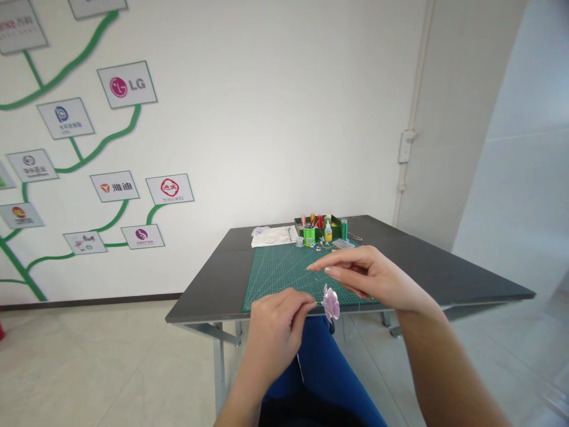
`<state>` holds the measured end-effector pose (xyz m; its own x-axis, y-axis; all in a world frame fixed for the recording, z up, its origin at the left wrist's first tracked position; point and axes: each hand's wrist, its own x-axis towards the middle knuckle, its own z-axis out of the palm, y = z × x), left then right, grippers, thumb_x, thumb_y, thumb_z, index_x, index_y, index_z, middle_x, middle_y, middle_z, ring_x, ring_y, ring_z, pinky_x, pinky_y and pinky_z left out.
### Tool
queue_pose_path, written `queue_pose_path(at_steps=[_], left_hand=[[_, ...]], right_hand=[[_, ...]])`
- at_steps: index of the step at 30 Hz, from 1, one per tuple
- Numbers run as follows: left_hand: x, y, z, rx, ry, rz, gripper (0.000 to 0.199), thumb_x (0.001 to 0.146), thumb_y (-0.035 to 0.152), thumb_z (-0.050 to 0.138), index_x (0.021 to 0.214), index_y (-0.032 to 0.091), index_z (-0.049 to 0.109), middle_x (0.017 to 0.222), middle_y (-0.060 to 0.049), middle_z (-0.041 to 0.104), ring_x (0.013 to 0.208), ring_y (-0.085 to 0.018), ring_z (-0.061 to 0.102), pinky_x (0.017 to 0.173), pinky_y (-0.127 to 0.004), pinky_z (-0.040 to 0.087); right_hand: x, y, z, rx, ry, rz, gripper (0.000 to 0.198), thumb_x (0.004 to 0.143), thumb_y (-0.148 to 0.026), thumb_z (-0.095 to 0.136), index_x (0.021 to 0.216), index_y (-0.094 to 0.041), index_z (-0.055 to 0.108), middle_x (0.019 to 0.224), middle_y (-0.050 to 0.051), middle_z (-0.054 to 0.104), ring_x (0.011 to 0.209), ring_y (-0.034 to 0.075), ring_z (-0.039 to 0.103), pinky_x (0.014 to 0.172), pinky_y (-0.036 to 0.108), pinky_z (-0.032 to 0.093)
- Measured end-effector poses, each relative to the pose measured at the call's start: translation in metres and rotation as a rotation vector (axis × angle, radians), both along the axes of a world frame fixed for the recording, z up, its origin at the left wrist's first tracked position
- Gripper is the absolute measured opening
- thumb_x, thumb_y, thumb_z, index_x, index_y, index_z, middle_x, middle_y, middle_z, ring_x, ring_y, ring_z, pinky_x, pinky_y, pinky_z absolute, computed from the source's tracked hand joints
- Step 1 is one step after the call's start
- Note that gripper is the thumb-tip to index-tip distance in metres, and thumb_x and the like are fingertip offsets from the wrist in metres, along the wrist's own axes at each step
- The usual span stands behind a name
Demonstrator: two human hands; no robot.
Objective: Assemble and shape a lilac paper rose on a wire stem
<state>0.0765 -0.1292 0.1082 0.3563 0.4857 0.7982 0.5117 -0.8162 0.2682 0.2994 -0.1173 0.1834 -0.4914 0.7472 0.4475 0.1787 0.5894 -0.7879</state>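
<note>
Pinched between the thumb and forefinger of my left hand (282, 320) is the thin stem of a lilac artificial flower (331, 303). The bloom points to the right, just off the near edge of the table. My right hand (368, 273) hovers above and to the right of the flower, apart from it. Its forefinger stretches out to the left, with the thumb a little below; the other fingers are partly hidden, and nothing plainly shows in its grasp. Beneath both hands lies a green cutting mat (280, 267). A faint thread hangs near the table edge below my right hand.
On the dark table (427, 261), a green tray (336, 225) of thread spools stands at the back. Before it are a green can (309, 236), a yellow glue bottle (328, 232) and a small grey pot (299, 242). White sheets (272, 237) lie to the left, scissors (354, 236) to the right.
</note>
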Motion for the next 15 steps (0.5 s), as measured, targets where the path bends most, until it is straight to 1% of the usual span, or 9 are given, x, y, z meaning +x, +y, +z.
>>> queue_pose_path(at_steps=[3, 6, 10, 15], left_hand=[[0.0, 0.003, -0.001, 0.007, -0.002, -0.003, 0.015, 0.104, 0.017, 0.062, 0.094, 0.021, 0.072, 0.082, 0.001, 0.077, 0.069, -0.013, 0.069, 0.066, -0.024, 0.045], [0.0, 0.006, -0.002, 0.009, -0.004, -0.004, 0.016, 0.105, 0.018, 0.061, 0.094, 0.021, 0.072, 0.082, 0.001, 0.077, 0.07, -0.013, 0.07, 0.066, -0.024, 0.046], [-0.001, 0.009, -0.005, 0.013, -0.01, 0.002, 0.017, 0.105, 0.019, 0.061, 0.094, 0.021, 0.073, 0.081, 0.001, 0.076, 0.068, -0.013, 0.069, 0.065, -0.024, 0.045], [-0.003, 0.011, -0.01, -0.001, -0.034, 0.002, 0.015, 0.105, 0.019, 0.062, 0.094, 0.021, 0.072, 0.08, 0.001, 0.076, 0.068, -0.013, 0.068, 0.065, -0.024, 0.045]], right_hand=[[0.0, 0.004, 0.003, 0.036, -0.024, -0.024, 0.031, 0.101, -0.034, 0.065, 0.111, -0.012, 0.084, 0.052, -0.007, 0.04, 0.043, 0.006, 0.03, 0.039, 0.021, 0.018], [-0.002, 0.011, 0.004, 0.039, -0.038, -0.035, 0.031, 0.1, -0.033, 0.065, 0.112, -0.012, 0.084, 0.053, -0.007, 0.041, 0.043, 0.006, 0.03, 0.039, 0.021, 0.019], [-0.004, 0.023, -0.001, -0.026, -0.054, -0.022, 0.035, 0.1, -0.037, 0.065, 0.117, -0.011, 0.082, 0.052, -0.007, 0.04, 0.043, 0.006, 0.031, 0.039, 0.021, 0.02], [-0.003, 0.043, -0.017, -0.099, -0.075, -0.004, 0.041, 0.1, -0.04, 0.064, 0.123, -0.011, 0.079, 0.049, -0.009, 0.038, 0.041, 0.008, 0.033, 0.039, 0.021, 0.02]])
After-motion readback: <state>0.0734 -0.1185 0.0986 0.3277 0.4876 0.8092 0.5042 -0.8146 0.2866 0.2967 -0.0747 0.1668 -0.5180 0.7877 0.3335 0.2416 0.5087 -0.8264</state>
